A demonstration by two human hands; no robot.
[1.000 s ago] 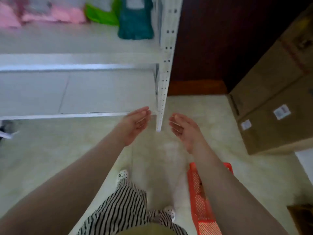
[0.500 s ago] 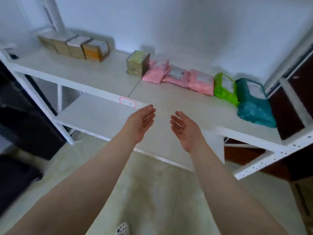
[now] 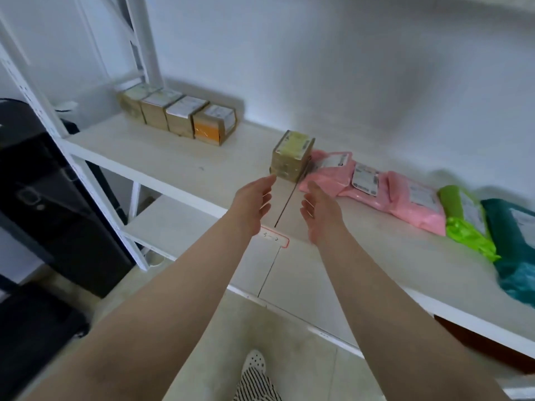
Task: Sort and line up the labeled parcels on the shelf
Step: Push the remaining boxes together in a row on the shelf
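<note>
On the white shelf [image 3: 162, 157] a row of several labeled brown boxes [image 3: 179, 117] stands at the back left. A single brown box [image 3: 291, 155] stands alone near the middle. To its right lie pink mailer bags [image 3: 376, 189], a green bag [image 3: 466, 224] and a teal bag [image 3: 515, 247], all labeled. My left hand [image 3: 252, 208] and my right hand [image 3: 321, 217] are both open and empty, palms facing each other, just in front of the single box without touching it.
A red-edged tag [image 3: 273, 237] is stuck on the shelf's front edge between my wrists. A lower shelf board [image 3: 179, 224] lies beneath. A black appliance [image 3: 43, 180] stands at the left beside the white shelf post [image 3: 86, 180].
My view has lifted from the floor and basket up to the shelf, then closer. Both hands have moved forward toward the single brown box, staying open.
</note>
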